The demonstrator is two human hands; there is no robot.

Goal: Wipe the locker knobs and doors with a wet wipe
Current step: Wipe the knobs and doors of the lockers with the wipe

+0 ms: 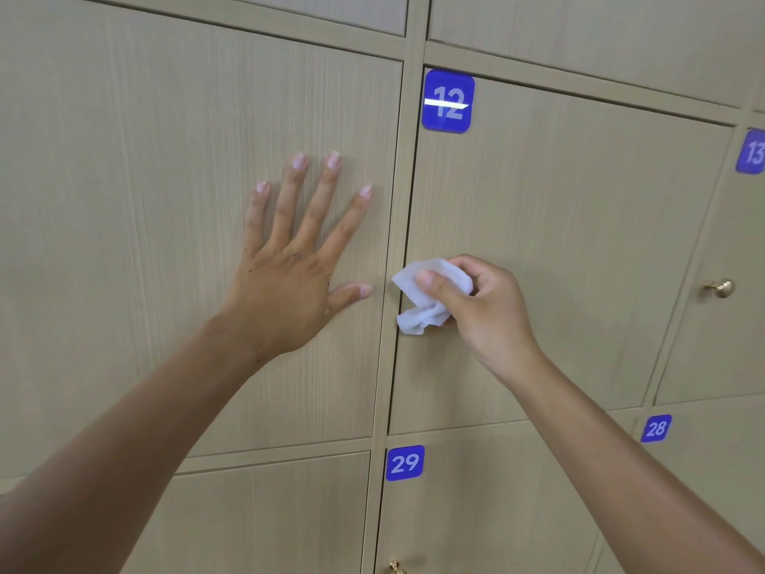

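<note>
A wall of beige wood-grain lockers fills the head view. My left hand [294,258] lies flat with fingers spread on the left locker door [165,200]. My right hand [476,304] is shut on a crumpled white wet wipe [426,300], held against the left edge of the door of locker 12 [579,242], level with where a knob sits on the neighbouring door. Whatever is under the wipe is hidden. A blue plate reading 12 [448,101] marks that door's top left corner.
A brass knob [721,288] sticks out of locker 13's door at the right, under its blue plate [751,153]. Below are lockers 29 [405,463] and 28 [656,428]. Another brass knob [396,567] shows at the bottom edge on locker 29.
</note>
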